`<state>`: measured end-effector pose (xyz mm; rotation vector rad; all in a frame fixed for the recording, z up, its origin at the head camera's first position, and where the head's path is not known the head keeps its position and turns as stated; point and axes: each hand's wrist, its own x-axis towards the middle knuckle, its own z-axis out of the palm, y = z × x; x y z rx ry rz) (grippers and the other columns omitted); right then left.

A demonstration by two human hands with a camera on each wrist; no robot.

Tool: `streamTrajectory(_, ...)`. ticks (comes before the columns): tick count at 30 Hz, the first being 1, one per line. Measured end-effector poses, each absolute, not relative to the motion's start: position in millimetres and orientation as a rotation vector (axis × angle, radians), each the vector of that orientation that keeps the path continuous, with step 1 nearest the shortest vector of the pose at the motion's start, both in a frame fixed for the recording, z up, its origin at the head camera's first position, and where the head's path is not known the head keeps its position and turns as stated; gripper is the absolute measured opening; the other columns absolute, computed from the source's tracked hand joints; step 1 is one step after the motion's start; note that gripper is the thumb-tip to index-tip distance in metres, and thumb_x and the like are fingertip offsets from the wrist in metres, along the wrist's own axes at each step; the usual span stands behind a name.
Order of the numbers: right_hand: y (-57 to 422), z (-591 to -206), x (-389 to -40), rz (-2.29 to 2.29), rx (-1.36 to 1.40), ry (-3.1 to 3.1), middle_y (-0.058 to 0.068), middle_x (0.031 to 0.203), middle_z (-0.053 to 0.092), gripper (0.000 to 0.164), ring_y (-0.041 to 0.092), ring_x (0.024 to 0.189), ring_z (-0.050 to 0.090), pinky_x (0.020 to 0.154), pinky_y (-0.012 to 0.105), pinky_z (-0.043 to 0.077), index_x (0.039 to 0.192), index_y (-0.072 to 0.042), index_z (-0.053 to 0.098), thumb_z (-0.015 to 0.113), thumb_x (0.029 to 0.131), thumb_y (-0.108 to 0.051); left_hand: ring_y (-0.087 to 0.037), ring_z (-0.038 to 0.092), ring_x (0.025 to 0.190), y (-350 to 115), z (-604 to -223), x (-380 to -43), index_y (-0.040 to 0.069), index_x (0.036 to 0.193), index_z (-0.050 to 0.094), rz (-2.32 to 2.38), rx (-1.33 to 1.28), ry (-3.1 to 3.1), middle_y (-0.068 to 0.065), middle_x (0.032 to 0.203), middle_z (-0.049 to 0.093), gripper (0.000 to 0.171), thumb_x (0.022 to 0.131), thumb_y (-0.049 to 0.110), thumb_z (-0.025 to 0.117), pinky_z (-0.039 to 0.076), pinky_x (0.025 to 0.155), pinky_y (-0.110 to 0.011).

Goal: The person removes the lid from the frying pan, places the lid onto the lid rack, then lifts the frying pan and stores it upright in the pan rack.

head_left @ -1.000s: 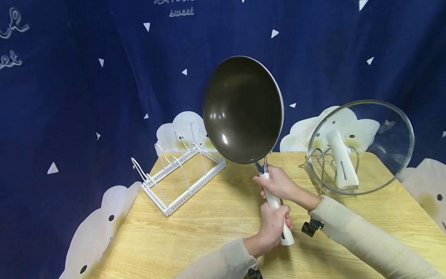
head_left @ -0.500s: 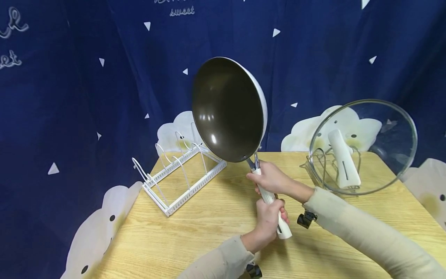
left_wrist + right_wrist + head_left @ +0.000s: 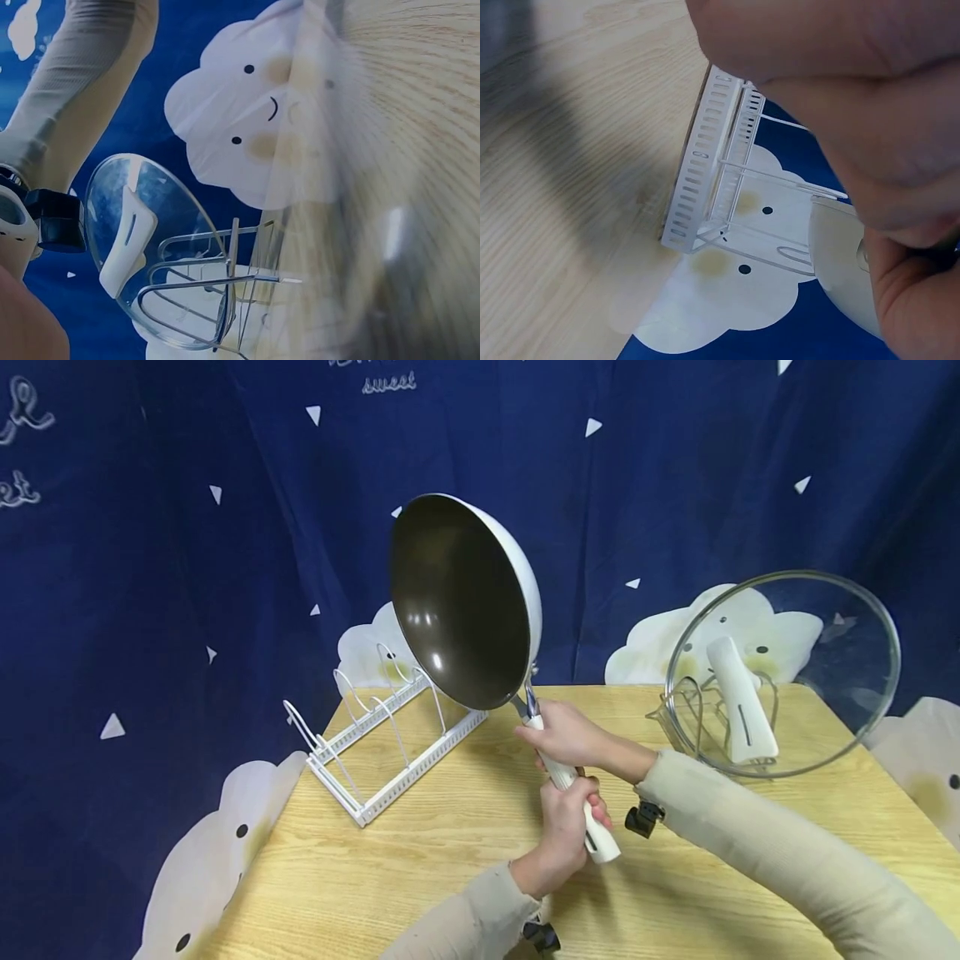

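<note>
Both hands hold a deep wok-shaped pan point(image 3: 465, 602), dark inside and white outside, raised over the table with its opening facing left and toward the camera. My right hand point(image 3: 573, 732) grips the upper part of its white handle, near the metal neck. Lower down, my left hand point(image 3: 566, 822) wraps the same handle, whose end sticks out below. In the right wrist view the curled right fingers point(image 3: 885, 120) fill the upper right, with part of the pan's pale outside point(image 3: 844, 255) behind them. The pan overlaps the back of a white wire rack point(image 3: 386, 768) in the head view.
The white rack with upright wire loops stands at the table's left. On the right, a glass lid point(image 3: 832, 693) with a white handle leans upright in a metal wire stand point(image 3: 693, 718). Behind the wooden table point(image 3: 360, 893) hangs a blue curtain point(image 3: 675, 468) with cloud prints.
The pan has moved left toward the rack, turning so more of its white outside shows. Both hands have shifted left and slightly up with it. The rack and lid stay put.
</note>
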<state>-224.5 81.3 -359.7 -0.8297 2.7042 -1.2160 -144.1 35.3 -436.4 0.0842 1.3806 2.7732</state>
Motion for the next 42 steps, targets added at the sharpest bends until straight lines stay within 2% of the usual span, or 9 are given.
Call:
streamTrajectory(10,67,-357,-225,-1.211,-0.839,2.693,0.001,0.054,0.057,0.018,0.013,0.044,0.058,0.044,0.03,0.049,0.08,-0.007,0.051,0.057,0.091,-0.02,-0.007,0.043,0.037,22,-436,-146,0.012,0.079,0.041,2.806,0.106,1.334,0.004,0.051,0.042,0.016,0.074,0.0,0.051,0.043,0.036,-0.022)
streamTrajectory(20,58,-357,-228,-1.165,-0.841,2.715,0.001,0.053,0.056,0.021,0.012,0.043,0.058,0.044,0.03,0.049,0.078,-0.008,0.05,0.053,0.093,-0.021,-0.007,0.043,0.037,15,-436,-147,0.012,0.074,0.041,2.818,0.131,1.327,0.004,0.051,0.042,0.015,0.075,0.001,0.05,0.042,0.037,-0.021)
streamTrajectory(42,44,-362,-232,-1.157,-0.765,2.625,0.011,0.065,0.059,0.02,0.015,0.043,0.058,0.041,0.029,0.048,0.081,-0.007,0.05,0.051,0.096,-0.02,-0.004,0.039,0.041,12,-435,-151,0.013,0.069,0.042,2.85,0.02,1.241,0.005,0.053,0.039,0.013,0.075,0.003,0.048,0.039,0.04,-0.019)
